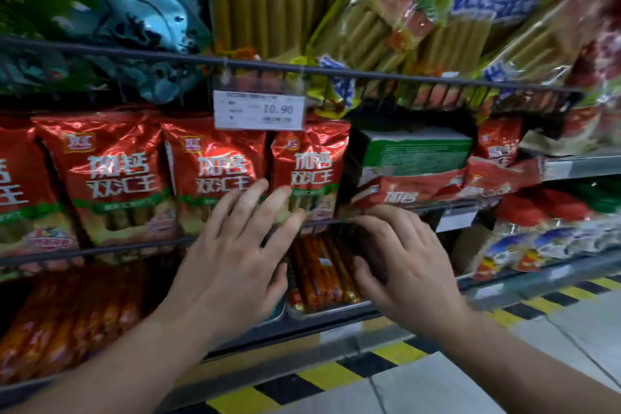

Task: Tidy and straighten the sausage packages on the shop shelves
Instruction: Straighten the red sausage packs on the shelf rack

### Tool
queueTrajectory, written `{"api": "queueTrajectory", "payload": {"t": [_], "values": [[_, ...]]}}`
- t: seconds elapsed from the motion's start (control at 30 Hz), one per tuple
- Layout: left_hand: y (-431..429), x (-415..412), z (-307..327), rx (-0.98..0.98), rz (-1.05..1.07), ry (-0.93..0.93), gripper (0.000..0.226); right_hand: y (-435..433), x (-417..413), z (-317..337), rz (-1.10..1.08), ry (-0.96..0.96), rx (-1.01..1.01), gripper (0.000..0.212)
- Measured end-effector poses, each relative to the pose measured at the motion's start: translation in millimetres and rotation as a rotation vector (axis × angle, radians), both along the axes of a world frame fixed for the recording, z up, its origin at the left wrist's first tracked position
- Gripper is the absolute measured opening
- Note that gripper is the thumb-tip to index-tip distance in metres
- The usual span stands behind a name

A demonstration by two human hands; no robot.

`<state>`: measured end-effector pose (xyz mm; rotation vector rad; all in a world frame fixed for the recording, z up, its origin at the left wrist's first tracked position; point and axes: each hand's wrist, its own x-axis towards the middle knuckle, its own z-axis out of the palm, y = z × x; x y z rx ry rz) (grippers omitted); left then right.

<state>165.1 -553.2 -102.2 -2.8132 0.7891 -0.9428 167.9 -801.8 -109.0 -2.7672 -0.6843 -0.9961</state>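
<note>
Red foil sausage packages (121, 175) stand upright in a row on the middle shelf behind a wire rail (100, 250). My left hand (235, 252) lies flat, fingers spread, against the lower part of two of these packages (305, 171). My right hand (406, 265) rests fingers down at the rail, just below a red package lying flat (413, 190) under a green box (413, 151). Neither hand grips anything. Orange sausage sticks (319, 276) show between my hands on the shelf below.
Yellow-green sausage packs (403, 20) lean untidily in the upper wire basket; a price tag (258, 109) hangs from its rail. More orange sausages (67, 319) fill the lower left. Blue-and-white packs (537, 245) lie lower right. A yellow-black striped floor edge (336, 376) runs along the shelf base.
</note>
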Motion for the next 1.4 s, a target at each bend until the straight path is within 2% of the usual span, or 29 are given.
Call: {"api": "queueTrajectory", "payload": {"t": [0.33,0.5,0.9,1.1,1.4], "values": [[-152,9,-15,0.078,-0.084,0.047,0.063,-139,14,-23,-0.229,-0.052,0.124,0.050],[-194,27,-14,0.050,0.061,0.083,0.072,-167,36,-25,-0.248,-0.010,0.166,0.058],[-205,76,-8,-0.012,0.298,0.115,0.083,-154,87,-19,-0.182,-0.006,0.185,0.073],[-201,96,-6,-0.043,0.311,0.127,0.093,-139,113,-14,-0.179,0.043,0.214,0.082],[-201,114,-4,0.011,0.322,0.056,0.088,-119,145,-11,-0.213,0.035,0.281,0.085]]}}
